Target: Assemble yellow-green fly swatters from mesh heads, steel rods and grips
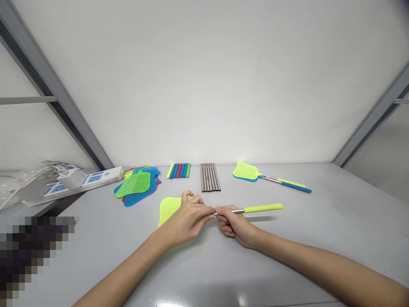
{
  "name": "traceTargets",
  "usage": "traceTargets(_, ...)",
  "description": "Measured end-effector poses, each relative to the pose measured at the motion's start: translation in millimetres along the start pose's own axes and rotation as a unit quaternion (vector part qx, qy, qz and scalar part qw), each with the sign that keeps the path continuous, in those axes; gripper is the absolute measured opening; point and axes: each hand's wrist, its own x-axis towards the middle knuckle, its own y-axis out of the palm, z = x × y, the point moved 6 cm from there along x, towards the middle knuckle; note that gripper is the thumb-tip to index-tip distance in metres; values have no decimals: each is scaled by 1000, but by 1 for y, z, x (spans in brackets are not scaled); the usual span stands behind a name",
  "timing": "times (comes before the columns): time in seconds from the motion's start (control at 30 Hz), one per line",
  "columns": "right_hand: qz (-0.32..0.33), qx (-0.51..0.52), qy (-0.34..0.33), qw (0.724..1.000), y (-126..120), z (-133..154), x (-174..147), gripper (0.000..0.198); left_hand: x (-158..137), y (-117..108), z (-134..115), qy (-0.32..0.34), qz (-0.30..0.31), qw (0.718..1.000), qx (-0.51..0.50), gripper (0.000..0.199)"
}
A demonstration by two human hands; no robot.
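Holding swatter head [168, 209], left hand [188, 215], right hand [234, 224] gripping rod [230, 211], bare table [319, 221] rightward.

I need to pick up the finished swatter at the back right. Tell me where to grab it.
Grip the finished swatter by its yellow-and-blue handle sleeve, coming from the right front. The handle end points that way and lies clear on the table, while the mesh head is thin and floppy.

**Plastic mesh, bare metal, matt table**

The yellow swatter head [168, 209] is showing as perforated plastic mesh; its rod [230, 211] is gleaming as polished metal (grip [263, 208] looking matt, smooth). The spare rods [210, 177] are looking like brushed steel. The grey table [319, 221] is appearing smooth, faintly glossy.
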Motion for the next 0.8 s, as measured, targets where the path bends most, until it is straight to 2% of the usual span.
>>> traceTargets(0.4,-9,-6,-6,1000,0,0,-1,36,2,0,-3,-6,15,1000,2,28)
traceTargets(0.8,-14,-23,-6,1000,0,0,-2,36,4,2,2,7,55,998,6,25)
